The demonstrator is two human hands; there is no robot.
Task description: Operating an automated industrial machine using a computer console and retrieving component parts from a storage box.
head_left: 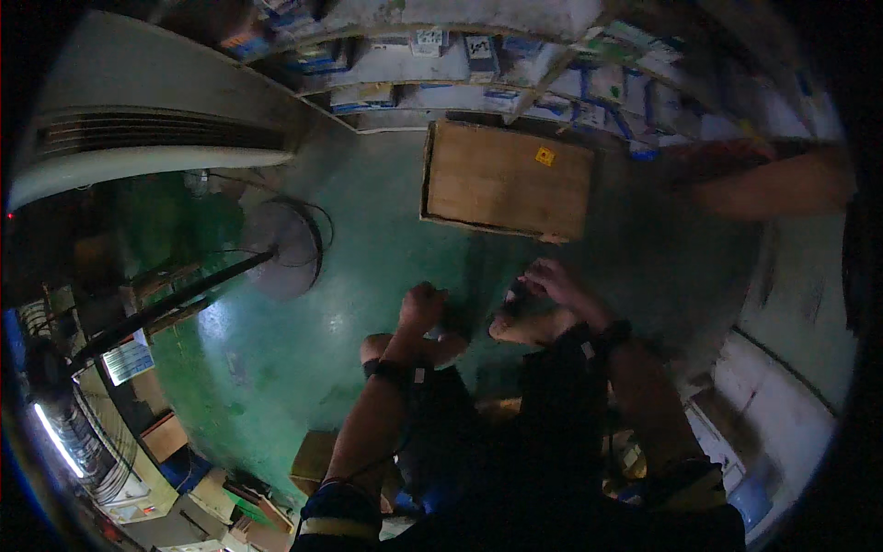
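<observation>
Above my bare knees, my left hand is closed like a fist; whether anything is inside its fingers is hidden. My right hand has its fingers bent together, beside a small dark thing that is too dim to name. Both forearms wear a dark band above the wrist. Beyond the hands, a brown cardboard box with a small yellow sticker lies on the green floor. Neither hand touches it.
Shelves with boxes and packets run along the far side. At left, a round stand base with a dark pole rests on the floor, a cable beside it. A smaller carton is near my left elbow. A pale cabinet borders the right.
</observation>
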